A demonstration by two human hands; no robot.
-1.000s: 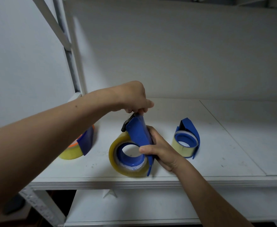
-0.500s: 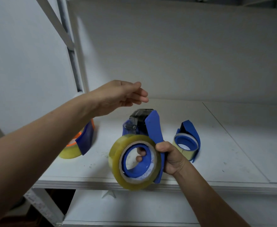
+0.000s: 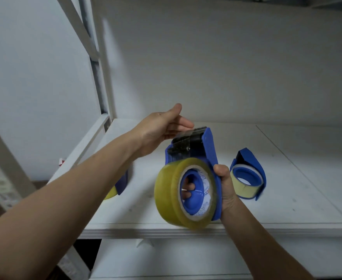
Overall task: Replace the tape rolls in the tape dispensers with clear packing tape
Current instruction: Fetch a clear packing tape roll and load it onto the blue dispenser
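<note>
The yellowish clear packing tape roll (image 3: 172,190) sits on the hub of the blue plastic tape dispenser (image 3: 208,146), held just above the front edge of the white shelf (image 3: 287,209). The right hand (image 3: 226,188) clamps the dispenser, fingers hooked through the hub, probably steadying it while the left hand (image 3: 162,128), fingers straight, touches the tape end at the serrated cutter. Half a second ago that hand hovered clear. A second blue dispenser with a thin roll (image 3: 251,178) lies just beside, on the right.

**Loaded dispenser held above the shelf**

The right hand (image 3: 226,188) grips a blue tape dispenser (image 3: 210,150) carrying a fat clear roll (image 3: 167,190), with fingers poked through its core. The left hand (image 3: 162,128), fingers straight, is at the cutter end. A second dispenser (image 3: 255,170) sits on the white shelf (image 3: 287,199).
</note>
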